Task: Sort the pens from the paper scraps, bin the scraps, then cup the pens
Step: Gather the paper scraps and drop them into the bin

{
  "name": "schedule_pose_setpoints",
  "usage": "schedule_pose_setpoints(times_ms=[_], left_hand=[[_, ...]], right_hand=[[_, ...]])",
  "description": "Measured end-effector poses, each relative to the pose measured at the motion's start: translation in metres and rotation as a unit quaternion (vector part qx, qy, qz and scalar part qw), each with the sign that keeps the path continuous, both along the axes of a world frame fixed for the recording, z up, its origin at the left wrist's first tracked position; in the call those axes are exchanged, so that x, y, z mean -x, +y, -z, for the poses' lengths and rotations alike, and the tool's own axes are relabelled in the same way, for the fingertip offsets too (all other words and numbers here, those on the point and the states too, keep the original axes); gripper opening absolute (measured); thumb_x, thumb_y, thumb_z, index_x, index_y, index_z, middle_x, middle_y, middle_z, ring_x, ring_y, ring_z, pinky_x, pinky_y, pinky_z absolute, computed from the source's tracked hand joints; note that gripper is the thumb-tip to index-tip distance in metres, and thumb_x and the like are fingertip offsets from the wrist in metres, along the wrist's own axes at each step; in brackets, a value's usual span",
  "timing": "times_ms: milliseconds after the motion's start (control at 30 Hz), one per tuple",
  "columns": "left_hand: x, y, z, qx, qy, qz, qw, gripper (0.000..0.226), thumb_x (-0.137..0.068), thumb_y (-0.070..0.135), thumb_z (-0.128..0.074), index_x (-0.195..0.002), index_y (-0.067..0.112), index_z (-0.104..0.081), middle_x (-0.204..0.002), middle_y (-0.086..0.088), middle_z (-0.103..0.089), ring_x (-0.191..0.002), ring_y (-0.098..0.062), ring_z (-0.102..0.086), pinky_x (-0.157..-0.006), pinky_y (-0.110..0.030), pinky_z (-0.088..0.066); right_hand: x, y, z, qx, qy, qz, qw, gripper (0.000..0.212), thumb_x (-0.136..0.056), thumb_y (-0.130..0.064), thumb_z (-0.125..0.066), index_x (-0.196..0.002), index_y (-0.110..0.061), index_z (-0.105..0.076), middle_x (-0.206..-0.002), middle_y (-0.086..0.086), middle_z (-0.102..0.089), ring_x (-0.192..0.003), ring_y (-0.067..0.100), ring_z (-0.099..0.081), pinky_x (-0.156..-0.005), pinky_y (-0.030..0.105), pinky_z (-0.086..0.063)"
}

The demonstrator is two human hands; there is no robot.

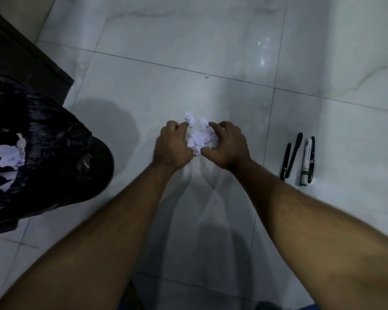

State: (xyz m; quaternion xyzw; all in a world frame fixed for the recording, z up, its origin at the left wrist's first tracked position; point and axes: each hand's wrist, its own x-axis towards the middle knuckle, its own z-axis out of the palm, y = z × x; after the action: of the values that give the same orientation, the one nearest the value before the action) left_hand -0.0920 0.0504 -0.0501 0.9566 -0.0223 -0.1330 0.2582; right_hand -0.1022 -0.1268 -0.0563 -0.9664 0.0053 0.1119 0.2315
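Here your left hand [171, 146] and right hand [227, 145] meet over the pale tiled floor [143, 90], both with fingers curled inward around a small heap of white paper scraps [199, 136] that sits between them on the tile. Each grip is clamped on that heap from its own side, thumbs low and fingertips hooked over the far edge, so only the middle and top of the paper show. To your left stands the bin [54, 153], lined with a glossy black bag, and more torn white scraps [8, 156] already lie inside it. To your right, well apart from the heap, the pens [297, 158] lie side by side on the floor, roughly parallel and pointing away from you: two slim black ones, then a white one with a green band touching a dark one beside it. A couple of tiny paper bits [207, 75] rest farther out near a tile joint. A dark wooden edge [31, 52] runs behind the bin.
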Motion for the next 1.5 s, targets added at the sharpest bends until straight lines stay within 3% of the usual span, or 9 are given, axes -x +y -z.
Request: schedule_pose_setpoints(times_ms=[200,367,533,667,867,967,1100,1333,1500], left_hand=[[0.011,-0.018,0.008,-0.078,0.085,0.015,0.993,0.09,-0.073,0.029,-0.075,-0.147,0.012,-0.026,-0.127,-0.022,-0.04,-0.105,-0.044,-0.055,-0.088,-0.046,-0.051],[-0.006,-0.043,0.017,-0.033,0.091,-0.025,0.995,0.043,-0.097,0.049,-0.042,-0.126,0.017,-0.046,-0.121,-0.01,-0.056,-0.083,-0.022,-0.054,-0.068,-0.031,-0.044],[-0.004,-0.041,0.019,-0.026,0.021,-0.033,0.999,0.035,-0.097,0.035,-0.037,-0.097,0.008,-0.06,-0.087,0.002,-0.062,-0.087,-0.022,-0.063,-0.06,-0.024,-0.038],[-0.007,-0.042,0.016,0.078,0.068,-0.107,0.989,0.028,-0.095,0.016,-0.045,-0.099,-0.003,-0.066,-0.12,-0.013,-0.068,-0.097,-0.026,-0.064,-0.077,-0.024,-0.046],[-0.006,-0.036,-0.025,0.136,0.03,-0.187,0.972,0.027,-0.099,0.018,-0.051,-0.09,0.013,-0.076,-0.097,-0.003,-0.073,-0.082,-0.009,-0.062,-0.062,0.001,-0.038],[-0.008,-0.023,-0.067,0.143,-0.004,-0.18,0.973,0.022,-0.095,0.02,-0.058,-0.086,0.015,-0.078,-0.095,-0.005,-0.076,-0.083,-0.015,-0.067,-0.074,-0.018,-0.049],[-0.018,0.009,-0.133,0.124,-0.039,-0.166,0.978,0.023,-0.08,0.024,-0.061,-0.084,0.009,-0.078,-0.088,-0.009,-0.076,-0.082,-0.024,-0.07,-0.076,-0.036,-0.059],[-0.014,0.077,-0.247,0.079,-0.123,-0.235,0.961,0.015,-0.081,0.011,-0.066,-0.09,0.012,-0.078,-0.092,-0.008,-0.075,-0.083,-0.021,-0.069,-0.075,-0.029,-0.058],[0.012,0.136,-0.298,0.037,-0.17,-0.286,0.942,0.014,-0.082,0.019,-0.068,-0.087,0.012,-0.078,-0.086,-0.005,-0.076,-0.083,-0.017,-0.069,-0.075,-0.028,-0.056]], right_hand=[[0.013,0.011,-0.003,0.043,0.029,0.011,0.999,0.081,-0.072,-0.054,-0.065,-0.144,-0.022,-0.047,-0.13,0.013,-0.05,-0.112,0.038,-0.051,-0.085,0.041,-0.047],[-0.008,0.032,0.001,-0.022,0.031,0.022,0.999,0.032,-0.098,-0.029,-0.05,-0.124,-0.015,-0.063,-0.113,0.015,-0.057,-0.092,0.033,-0.062,-0.08,0.036,-0.052],[-0.007,0.034,0.015,-0.108,0.022,0.098,0.989,0.027,-0.098,-0.023,-0.049,-0.09,-0.01,-0.072,-0.09,0.012,-0.065,-0.081,0.029,-0.063,-0.066,0.025,-0.035],[-0.009,0.037,0.02,-0.187,0.039,0.171,0.966,0.026,-0.095,-0.023,-0.06,-0.084,-0.008,-0.078,-0.084,0.013,-0.075,-0.079,0.026,-0.068,-0.065,0.024,-0.041],[-0.012,0.054,-0.004,-0.404,0.103,0.33,0.847,0.015,-0.084,-0.02,-0.076,-0.072,-0.012,-0.077,-0.079,0.009,-0.072,-0.069,0.021,-0.065,-0.063,0.031,-0.053],[-0.017,0.07,-0.04,-0.466,0.107,0.348,0.806,0.024,-0.085,-0.025,-0.077,-0.063,-0.017,-0.073,-0.074,0.011,-0.072,-0.069,0.023,-0.067,-0.069,0.04,-0.062],[-0.028,0.104,-0.101,-0.528,0.1,0.335,0.774,0.015,-0.089,-0.016,-0.073,-0.081,-0.002,-0.073,-0.077,0.014,-0.071,-0.072,0.026,-0.068,-0.078,0.047,-0.062],[-0.039,0.182,-0.203,-0.541,0.097,0.268,0.791,0.025,-0.079,-0.027,-0.079,-0.056,-0.022,-0.071,-0.063,0.005,-0.071,-0.063,0.024,-0.07,-0.071,0.052,-0.062],[-0.027,0.246,-0.249,-0.523,0.095,0.184,0.827,0.021,-0.078,-0.041,-0.077,-0.068,-0.023,-0.075,-0.075,0.003,-0.076,-0.079,0.025,-0.073,-0.078,0.042,-0.062]])
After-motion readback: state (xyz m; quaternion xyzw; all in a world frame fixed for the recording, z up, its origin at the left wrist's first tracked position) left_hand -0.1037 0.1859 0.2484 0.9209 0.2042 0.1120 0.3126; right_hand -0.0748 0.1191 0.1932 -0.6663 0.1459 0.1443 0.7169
